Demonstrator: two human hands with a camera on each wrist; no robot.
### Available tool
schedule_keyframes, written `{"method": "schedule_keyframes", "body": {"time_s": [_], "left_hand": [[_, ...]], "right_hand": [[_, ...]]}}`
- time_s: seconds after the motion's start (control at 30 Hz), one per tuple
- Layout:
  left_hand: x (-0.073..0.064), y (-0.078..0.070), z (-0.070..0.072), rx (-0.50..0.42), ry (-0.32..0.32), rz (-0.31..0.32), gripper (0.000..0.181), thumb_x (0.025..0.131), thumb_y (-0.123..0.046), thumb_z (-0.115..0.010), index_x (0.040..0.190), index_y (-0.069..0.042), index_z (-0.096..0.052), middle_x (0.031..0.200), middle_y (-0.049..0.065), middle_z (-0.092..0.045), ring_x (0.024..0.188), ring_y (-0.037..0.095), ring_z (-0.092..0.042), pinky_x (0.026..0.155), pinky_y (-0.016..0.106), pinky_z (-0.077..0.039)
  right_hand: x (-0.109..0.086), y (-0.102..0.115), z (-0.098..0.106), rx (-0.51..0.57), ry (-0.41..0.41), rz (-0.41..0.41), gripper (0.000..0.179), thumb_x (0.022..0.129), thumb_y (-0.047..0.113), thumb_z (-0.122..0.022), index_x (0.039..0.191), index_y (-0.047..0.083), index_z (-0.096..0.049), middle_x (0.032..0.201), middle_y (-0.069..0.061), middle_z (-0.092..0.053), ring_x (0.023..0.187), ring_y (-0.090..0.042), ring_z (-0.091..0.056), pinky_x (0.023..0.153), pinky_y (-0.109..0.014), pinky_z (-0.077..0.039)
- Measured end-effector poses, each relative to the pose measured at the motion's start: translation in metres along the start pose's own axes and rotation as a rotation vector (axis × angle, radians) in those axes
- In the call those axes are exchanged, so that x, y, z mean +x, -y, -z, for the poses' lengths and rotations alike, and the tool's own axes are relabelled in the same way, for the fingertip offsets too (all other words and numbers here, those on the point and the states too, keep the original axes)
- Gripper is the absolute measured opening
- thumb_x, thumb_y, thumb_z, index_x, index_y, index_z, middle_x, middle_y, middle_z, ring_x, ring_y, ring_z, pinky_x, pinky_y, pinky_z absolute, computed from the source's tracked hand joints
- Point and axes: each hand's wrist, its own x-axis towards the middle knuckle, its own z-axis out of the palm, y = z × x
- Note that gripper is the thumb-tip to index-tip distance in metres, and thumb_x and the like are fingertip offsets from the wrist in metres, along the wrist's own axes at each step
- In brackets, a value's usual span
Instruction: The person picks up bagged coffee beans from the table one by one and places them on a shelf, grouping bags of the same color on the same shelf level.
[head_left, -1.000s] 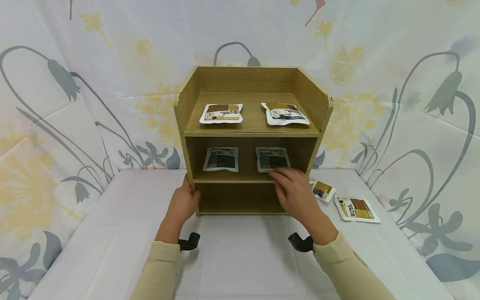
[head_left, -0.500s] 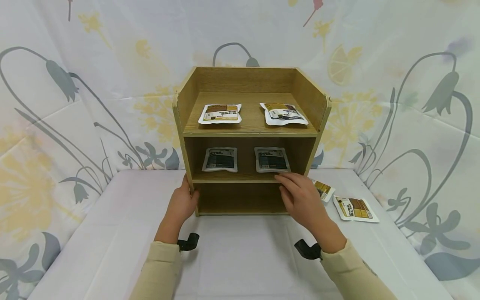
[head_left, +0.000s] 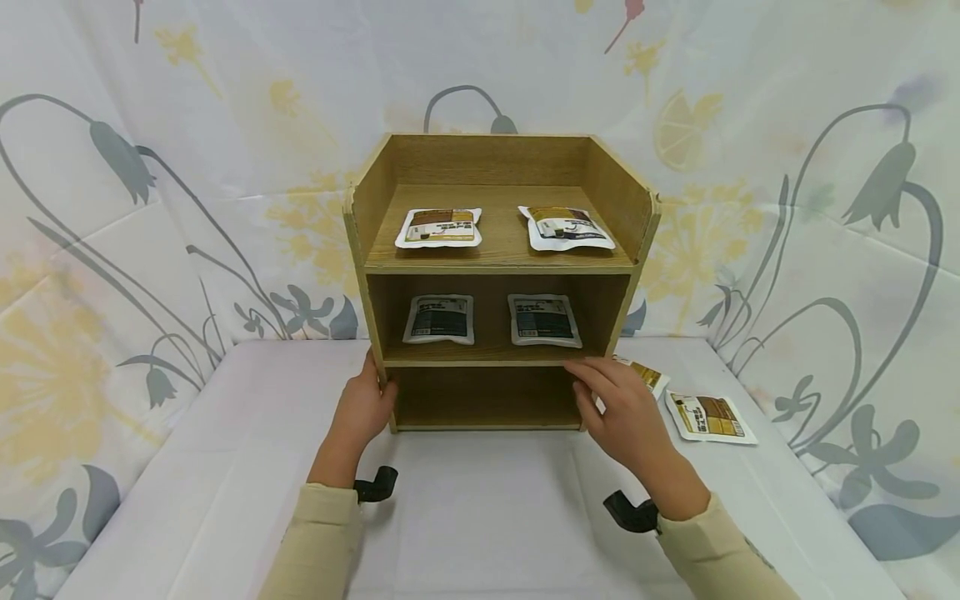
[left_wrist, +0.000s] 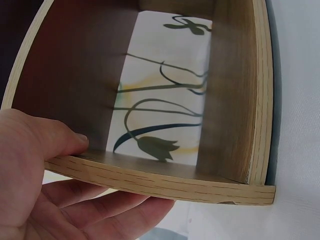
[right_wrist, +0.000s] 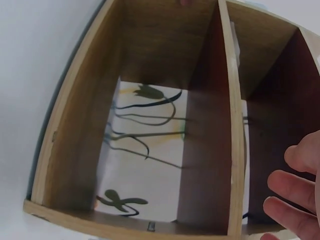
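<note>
A three-level wooden shelf (head_left: 491, 160) stands upright against the backdrop. My left hand (head_left: 363, 410) grips its left side panel (left_wrist: 145, 181), thumb inside and fingers outside. Two white-edged food pouches with yellow-brown labels, one left (head_left: 438, 228) and one right (head_left: 567, 228), lie on the top level. On the middle level lie two pouches with dark labels facing up, one left (head_left: 440, 319) and one right (head_left: 543, 320). My right hand (head_left: 628, 414) hovers in front of the shelf's lower right side, holding nothing, its fingers loosely bent.
Right of the shelf, a yellow-brown pouch (head_left: 711, 418) lies on the white-covered table (head_left: 480, 517). Another pouch (head_left: 651, 379) sits closer to the shelf, partly behind my right hand. A flower-patterned cloth (head_left: 247, 67) hangs behind.
My right hand has drawn back from the right pouch on the middle level, moving down and to the right. That pouch now shows whole. My left hand keeps its grip.
</note>
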Motion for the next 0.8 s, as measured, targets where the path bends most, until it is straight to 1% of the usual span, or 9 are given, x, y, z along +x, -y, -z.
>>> {"method": "schedule_keyframes", "body": {"time_s": [0.17,0.37,0.5,0.8], "left_hand": [[0.0,0.0,0.0,0.001,-0.004,-0.005,0.063,0.099,-0.018,-0.046,0.151,0.002,-0.017,0.126,0.034,-0.057,0.108,0.044,-0.064,0.088,0.055,-0.051],[0.0,0.0,0.0,-0.004,-0.008,-0.008,0.063,0.099,-0.019,-0.047,0.151,0.002,-0.017,0.125,0.035,-0.058,0.107,0.045,-0.064,0.089,0.055,-0.051],[0.0,0.0,0.0,-0.005,-0.009,-0.011,0.063,0.099,-0.019,-0.047,0.151,0.002,-0.018,0.124,0.034,-0.059,0.107,0.044,-0.064,0.088,0.055,-0.051],[0.0,0.0,0.0,-0.005,0.0,0.008,0.064,0.099,-0.018,-0.047,0.152,0.001,-0.016,0.127,0.034,-0.057,0.109,0.044,-0.063,0.089,0.055,-0.051]], "right_hand": [[-0.008,-0.005,0.001,-0.013,-0.003,-0.004,0.03,0.082,0.003,-0.067,0.112,0.004,-0.07,0.108,-0.011,-0.07,0.099,-0.029,-0.065,0.086,-0.045,-0.051],[-0.014,-0.011,0.002,-0.019,-0.012,0.017,0.029,0.08,0.0,-0.069,0.108,0.003,-0.071,0.102,-0.013,-0.07,0.094,-0.03,-0.066,0.082,-0.046,-0.052],[-0.019,-0.014,0.003,-0.015,-0.002,-0.001,0.029,0.079,-0.001,-0.069,0.107,0.003,-0.071,0.099,-0.013,-0.07,0.092,-0.03,-0.065,0.081,-0.046,-0.051],[-0.032,-0.023,0.001,-0.026,0.008,-0.032,0.028,0.078,-0.003,-0.069,0.105,0.003,-0.072,0.099,-0.013,-0.07,0.09,-0.03,-0.066,0.079,-0.046,-0.053]]}}
